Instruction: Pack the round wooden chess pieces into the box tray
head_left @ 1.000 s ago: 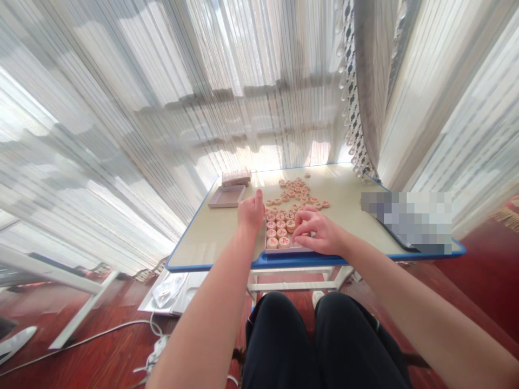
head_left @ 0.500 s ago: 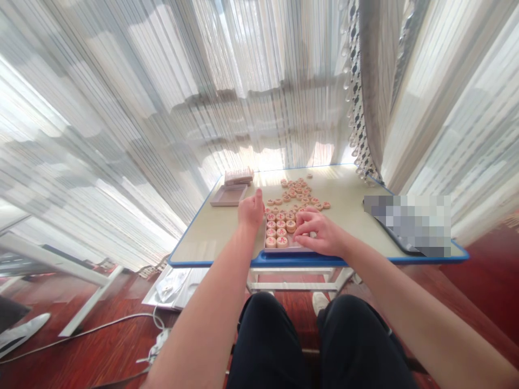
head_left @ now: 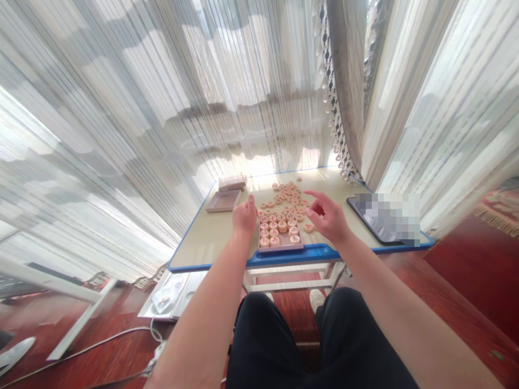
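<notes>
Right-hand fingers (head_left: 316, 194) hover over a blue-edged table (head_left: 203, 246) near sheer curtains (head_left: 162, 75).

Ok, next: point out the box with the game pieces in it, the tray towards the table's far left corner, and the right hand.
Box (head_left: 281, 248): head view, on its near wall.
Tray (head_left: 224, 201): head view, on its bare floor.
Right hand (head_left: 330, 219): head view, on its middle.
</notes>
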Action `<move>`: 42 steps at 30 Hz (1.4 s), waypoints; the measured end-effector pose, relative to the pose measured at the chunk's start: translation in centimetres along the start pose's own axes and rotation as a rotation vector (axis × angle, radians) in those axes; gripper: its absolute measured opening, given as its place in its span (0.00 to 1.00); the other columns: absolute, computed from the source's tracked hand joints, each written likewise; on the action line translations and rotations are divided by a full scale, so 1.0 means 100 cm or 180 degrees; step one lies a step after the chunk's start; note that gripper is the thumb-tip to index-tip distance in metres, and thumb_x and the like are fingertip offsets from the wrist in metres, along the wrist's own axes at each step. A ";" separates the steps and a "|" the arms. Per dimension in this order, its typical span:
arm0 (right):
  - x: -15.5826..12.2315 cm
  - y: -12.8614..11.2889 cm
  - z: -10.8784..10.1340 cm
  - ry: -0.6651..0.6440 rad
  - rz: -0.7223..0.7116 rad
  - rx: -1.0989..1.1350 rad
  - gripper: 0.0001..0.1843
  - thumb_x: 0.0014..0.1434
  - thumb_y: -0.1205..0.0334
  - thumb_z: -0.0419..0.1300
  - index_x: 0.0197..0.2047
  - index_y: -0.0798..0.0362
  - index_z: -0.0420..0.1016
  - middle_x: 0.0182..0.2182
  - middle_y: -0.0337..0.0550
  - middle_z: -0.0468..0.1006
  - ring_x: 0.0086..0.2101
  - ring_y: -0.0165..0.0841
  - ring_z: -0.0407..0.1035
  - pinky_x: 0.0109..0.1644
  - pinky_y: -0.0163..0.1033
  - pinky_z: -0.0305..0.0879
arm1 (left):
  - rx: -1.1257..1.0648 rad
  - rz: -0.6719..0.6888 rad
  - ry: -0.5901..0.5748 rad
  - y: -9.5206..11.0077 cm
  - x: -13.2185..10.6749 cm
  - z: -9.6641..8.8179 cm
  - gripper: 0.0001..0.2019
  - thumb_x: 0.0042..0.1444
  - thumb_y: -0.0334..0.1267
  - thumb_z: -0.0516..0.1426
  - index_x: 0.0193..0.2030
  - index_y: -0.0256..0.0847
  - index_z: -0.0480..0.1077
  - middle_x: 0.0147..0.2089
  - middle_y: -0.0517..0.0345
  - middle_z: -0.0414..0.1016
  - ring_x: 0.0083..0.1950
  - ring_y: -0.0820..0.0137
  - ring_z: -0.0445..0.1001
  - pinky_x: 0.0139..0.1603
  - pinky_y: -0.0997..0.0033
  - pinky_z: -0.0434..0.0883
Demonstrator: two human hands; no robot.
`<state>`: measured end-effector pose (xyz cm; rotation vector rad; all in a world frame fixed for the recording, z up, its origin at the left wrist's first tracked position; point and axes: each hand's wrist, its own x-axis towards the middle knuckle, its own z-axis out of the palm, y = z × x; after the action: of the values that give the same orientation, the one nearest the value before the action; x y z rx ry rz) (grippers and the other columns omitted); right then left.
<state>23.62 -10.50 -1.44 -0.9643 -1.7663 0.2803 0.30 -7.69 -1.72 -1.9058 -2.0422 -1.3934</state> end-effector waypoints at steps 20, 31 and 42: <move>-0.033 0.021 -0.012 -0.0492 0.0553 -0.1520 0.20 0.49 0.61 0.58 0.46 0.56 0.74 0.40 0.49 0.78 0.42 0.42 0.69 0.51 0.47 0.63 | -0.0282 -0.0447 0.0098 0.000 -0.038 -0.026 0.18 0.60 0.47 0.44 0.38 0.38 0.69 0.41 0.45 0.76 0.43 0.62 0.73 0.46 0.65 0.66; -0.032 0.020 -0.012 -0.0657 0.0568 -0.1211 0.15 0.51 0.61 0.58 0.42 0.50 0.78 0.37 0.42 0.80 0.44 0.40 0.68 0.52 0.44 0.63 | 0.0179 -0.0591 -0.0305 -0.004 -0.033 -0.024 0.16 0.57 0.43 0.45 0.29 0.41 0.70 0.36 0.47 0.77 0.41 0.61 0.73 0.41 0.67 0.64; -0.031 0.024 -0.012 -0.0699 0.0529 -0.1396 0.15 0.50 0.57 0.59 0.41 0.52 0.78 0.38 0.46 0.79 0.43 0.42 0.68 0.53 0.46 0.61 | -0.0203 -0.0209 -0.0621 -0.006 -0.035 -0.020 0.19 0.55 0.50 0.47 0.27 0.40 0.71 0.28 0.56 0.74 0.33 0.67 0.70 0.35 0.70 0.61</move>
<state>26.20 -11.46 -4.49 -1.4427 -1.9956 0.1049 -0.38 -11.53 -2.85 -2.0958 -2.1884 -1.3505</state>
